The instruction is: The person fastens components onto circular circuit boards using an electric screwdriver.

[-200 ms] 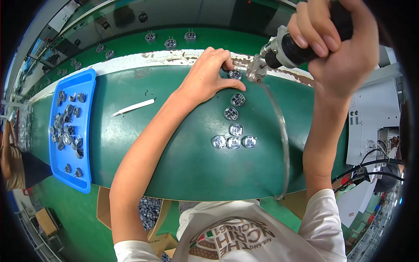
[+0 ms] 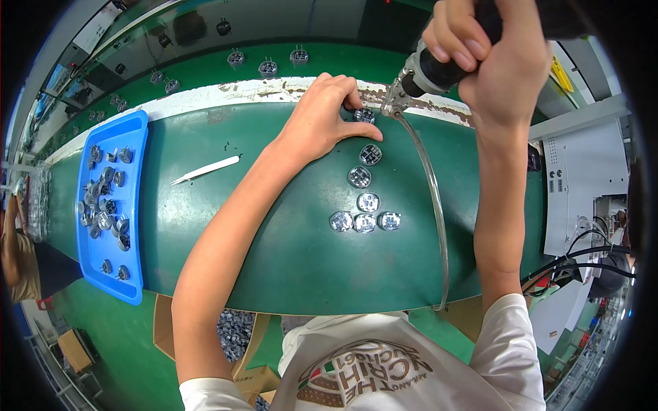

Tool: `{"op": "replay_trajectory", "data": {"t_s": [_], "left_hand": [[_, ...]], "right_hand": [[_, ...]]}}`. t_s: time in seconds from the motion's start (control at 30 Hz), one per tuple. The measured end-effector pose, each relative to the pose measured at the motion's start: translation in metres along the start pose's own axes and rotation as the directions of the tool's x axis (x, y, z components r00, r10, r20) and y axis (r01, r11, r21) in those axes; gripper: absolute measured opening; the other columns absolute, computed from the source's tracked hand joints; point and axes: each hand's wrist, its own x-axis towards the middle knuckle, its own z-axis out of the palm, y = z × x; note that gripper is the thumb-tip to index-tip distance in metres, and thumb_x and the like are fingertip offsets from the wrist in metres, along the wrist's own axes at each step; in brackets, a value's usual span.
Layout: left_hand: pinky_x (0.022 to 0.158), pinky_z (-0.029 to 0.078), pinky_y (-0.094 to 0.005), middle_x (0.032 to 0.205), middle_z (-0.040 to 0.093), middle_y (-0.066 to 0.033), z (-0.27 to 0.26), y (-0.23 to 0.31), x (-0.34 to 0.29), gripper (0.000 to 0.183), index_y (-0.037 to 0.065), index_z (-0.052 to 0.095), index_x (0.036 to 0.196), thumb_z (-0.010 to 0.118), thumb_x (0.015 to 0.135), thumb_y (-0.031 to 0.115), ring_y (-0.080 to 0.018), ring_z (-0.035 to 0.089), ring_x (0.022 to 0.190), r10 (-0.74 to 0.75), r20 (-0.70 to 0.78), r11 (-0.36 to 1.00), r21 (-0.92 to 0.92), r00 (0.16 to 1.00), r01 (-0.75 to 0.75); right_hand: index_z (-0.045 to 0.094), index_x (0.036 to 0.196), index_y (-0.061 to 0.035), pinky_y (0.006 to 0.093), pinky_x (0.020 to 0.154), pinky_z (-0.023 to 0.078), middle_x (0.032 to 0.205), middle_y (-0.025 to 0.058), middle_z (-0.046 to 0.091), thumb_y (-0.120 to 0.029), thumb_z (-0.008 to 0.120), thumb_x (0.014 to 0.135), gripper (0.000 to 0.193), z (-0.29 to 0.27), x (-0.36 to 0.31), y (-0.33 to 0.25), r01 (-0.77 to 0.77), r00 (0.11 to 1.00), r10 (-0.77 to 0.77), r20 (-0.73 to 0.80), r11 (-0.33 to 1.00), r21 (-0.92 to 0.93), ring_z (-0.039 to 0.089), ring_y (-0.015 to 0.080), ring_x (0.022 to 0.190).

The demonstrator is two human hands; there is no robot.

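My left hand [image 2: 321,118] lies at the far side of the green bench, its thumb and fingers curled around a small round grey module [image 2: 364,115]. My right hand [image 2: 504,79] is wrapped round a black power screwdriver [image 2: 439,68] with a metal nose [image 2: 397,96]. The nose points down just right of the module; whether it touches is not clear. A clear tube [image 2: 432,178] runs from the nose toward the near bench edge. Nearer me, more round modules stand in a line, one of them a module [image 2: 371,155], with a row of modules [image 2: 364,223] closest.
A blue tray [image 2: 141,205] of loose modules stands at the left. White tweezers [image 2: 209,168] lie beside it. Beyond the bench's worn white edge, modules [image 2: 267,67] sit on a green strip. A carton [image 2: 163,322] stands below; a white machine [image 2: 582,178] is at right.
My right hand has moved left with the screwdriver, bringing its nose closer to the module. The tube has shifted with it. My left hand stays almost in place.
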Motion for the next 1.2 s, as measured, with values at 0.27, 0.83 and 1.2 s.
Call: {"op": "replay_trajectory", "data": {"t_s": [0.27,0.83,1.2], "left_hand": [[0.074,0.045,-0.0387,0.082,0.058,-0.0082,0.0,0.003,0.002,0.051,0.002,0.054,0.084,0.095,0.067,0.029,-0.0262,0.05,0.082,-0.046,0.034,0.999,-0.011,0.998,0.047],[0.075,0.046,-0.0381,0.082,0.058,-0.0078,0.0,0.004,0.001,0.047,0.001,0.056,0.083,0.093,0.069,0.025,-0.0262,0.05,0.083,-0.075,0.045,0.997,-0.005,0.996,0.075],[0.075,0.045,-0.039,0.08,0.057,-0.0084,-0.001,0.005,0.001,0.048,0.002,0.056,0.082,0.094,0.069,0.028,-0.026,0.05,0.082,-0.087,0.051,0.996,0.012,0.995,0.086]], "right_hand": [[0.057,0.094,-0.0021,0.0258,0.037,0.033,0.048,-0.0002,0.042,-0.016,0.06,0.098,0.015,-0.006,0.003,0.011,0.024,0.996,-0.028,0.081,0.999,0.046,0.035,0.0086,0.034],[0.058,0.086,-0.0025,0.0252,0.038,0.033,0.05,-0.0022,0.044,-0.015,0.061,0.098,0.018,-0.007,0.005,0.024,0.022,0.992,-0.027,0.12,0.999,0.05,0.037,0.0073,0.036],[0.059,0.085,-0.003,0.0254,0.038,0.033,0.05,-0.0019,0.045,-0.013,0.062,0.098,0.017,-0.009,0.012,0.029,0.02,0.982,-0.028,0.188,0.999,0.045,0.038,0.0074,0.036]]}}
